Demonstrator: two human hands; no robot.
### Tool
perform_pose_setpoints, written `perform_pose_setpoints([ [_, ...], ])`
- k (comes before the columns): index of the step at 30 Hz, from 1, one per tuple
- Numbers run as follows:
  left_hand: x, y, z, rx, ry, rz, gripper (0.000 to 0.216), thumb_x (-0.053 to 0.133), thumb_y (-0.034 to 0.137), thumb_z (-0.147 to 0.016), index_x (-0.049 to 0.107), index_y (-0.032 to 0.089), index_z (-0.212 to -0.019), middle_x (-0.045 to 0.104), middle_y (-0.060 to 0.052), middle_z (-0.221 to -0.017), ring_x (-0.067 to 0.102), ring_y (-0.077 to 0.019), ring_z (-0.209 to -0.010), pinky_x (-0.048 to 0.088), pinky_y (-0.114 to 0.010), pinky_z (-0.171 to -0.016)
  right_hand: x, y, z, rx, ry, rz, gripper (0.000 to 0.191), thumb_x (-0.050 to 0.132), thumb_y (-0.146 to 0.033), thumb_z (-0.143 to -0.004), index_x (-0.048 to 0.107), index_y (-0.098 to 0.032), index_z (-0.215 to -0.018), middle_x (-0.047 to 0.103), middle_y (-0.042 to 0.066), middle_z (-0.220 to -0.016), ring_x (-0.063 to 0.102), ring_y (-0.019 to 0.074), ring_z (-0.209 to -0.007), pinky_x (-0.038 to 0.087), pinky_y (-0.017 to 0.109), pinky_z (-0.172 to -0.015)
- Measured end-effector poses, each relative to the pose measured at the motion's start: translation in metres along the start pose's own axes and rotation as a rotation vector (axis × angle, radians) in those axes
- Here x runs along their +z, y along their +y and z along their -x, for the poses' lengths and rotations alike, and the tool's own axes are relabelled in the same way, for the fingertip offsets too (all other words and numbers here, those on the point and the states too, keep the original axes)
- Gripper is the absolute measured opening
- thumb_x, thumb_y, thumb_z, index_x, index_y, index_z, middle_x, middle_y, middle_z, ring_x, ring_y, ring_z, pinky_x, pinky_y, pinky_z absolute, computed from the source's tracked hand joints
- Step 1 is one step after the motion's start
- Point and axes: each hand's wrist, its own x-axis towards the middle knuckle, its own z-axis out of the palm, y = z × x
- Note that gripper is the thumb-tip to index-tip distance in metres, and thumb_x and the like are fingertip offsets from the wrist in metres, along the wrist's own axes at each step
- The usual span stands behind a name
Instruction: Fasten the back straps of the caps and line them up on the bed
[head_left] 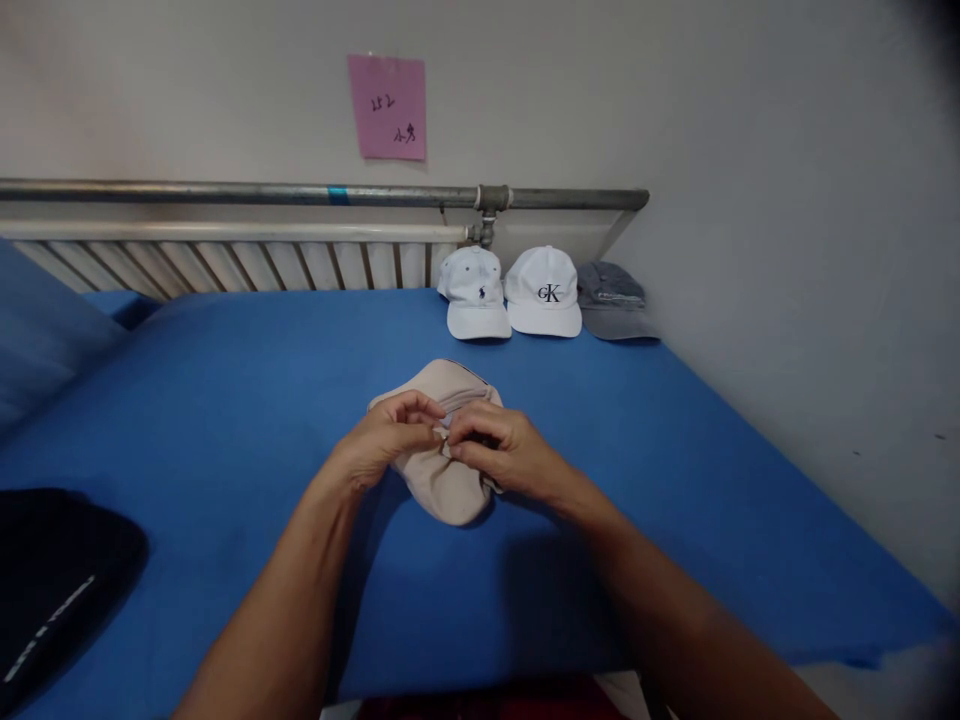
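A beige cap (448,490) lies in front of me on a blue-covered table (247,400), its back strap area between my hands. My left hand (391,432) pinches the cap's strap from the left, thumb and fingers close together. From the right, my right hand (504,445) pinches the same strap, its fingertips almost meeting those of the left. The small fastening between the fingertips is mostly covered by them.
Against the back stand a white cap with a small dark logo (472,290), a white cap with dark letters (544,292) and a grey cap (615,300). A black item with white lettering (67,580) lies at left. Behind are a radiator (247,262) and a metal pipe (225,194).
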Motion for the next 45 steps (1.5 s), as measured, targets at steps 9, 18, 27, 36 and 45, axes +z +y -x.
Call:
perform_pose_setpoints([
  [9,0.000,-0.004,-0.003,-0.034,0.025,0.045,0.026,0.076,0.016,-0.052,0.057,0.016,-0.070,0.062,0.002,-0.060,0.055,-0.0096,-0.053,0.040,-0.020,-0.051,0.002,0.000,0.002,-0.009,-0.005,-0.015,0.009,0.064,-0.013,-0.079,0.067,-0.021,-0.078,0.065,0.000,-0.081,0.060,0.0143,-0.079,0.048,0.030,-0.076],
  [18,0.011,-0.011,-0.004,0.164,0.048,-0.134,0.022,0.070,0.017,-0.056,0.051,0.018,-0.067,0.059,0.004,-0.061,0.053,-0.0093,-0.053,0.040,-0.021,-0.051,0.007,0.001,0.002,0.038,0.047,0.063,0.012,0.059,-0.009,-0.077,0.062,-0.020,-0.075,0.060,-0.002,-0.074,0.056,0.0126,-0.071,0.044,0.026,-0.067],
  [27,0.008,-0.006,-0.002,0.124,0.048,-0.043,0.022,0.072,0.020,-0.059,0.054,0.017,-0.071,0.059,0.004,-0.063,0.051,-0.0082,-0.052,0.037,-0.020,-0.050,0.006,0.001,0.004,0.099,0.065,0.010,0.010,0.065,-0.016,-0.078,0.061,-0.020,-0.086,0.062,0.000,-0.083,0.057,0.0136,-0.077,0.045,0.028,-0.072],
  [36,-0.010,-0.001,0.002,0.052,-0.026,-0.148,0.016,0.063,0.024,-0.074,0.069,0.017,-0.087,0.067,-0.001,-0.080,0.057,-0.0108,-0.068,0.041,-0.020,-0.058,0.009,0.002,0.005,0.189,0.119,-0.115,0.008,0.067,-0.022,-0.079,0.060,-0.020,-0.082,0.061,-0.002,-0.077,0.054,0.0124,-0.070,0.043,0.027,-0.065],
  [45,-0.022,-0.004,-0.004,-0.048,-0.141,0.127,0.028,0.076,0.007,-0.053,0.069,0.012,-0.079,0.071,-0.005,-0.073,0.065,-0.0130,-0.065,0.048,-0.021,-0.063,0.010,0.002,0.005,0.190,0.094,-0.204,0.005,0.068,-0.020,-0.078,0.064,-0.020,-0.081,0.066,0.000,-0.079,0.059,0.0136,-0.073,0.045,0.027,-0.067],
])
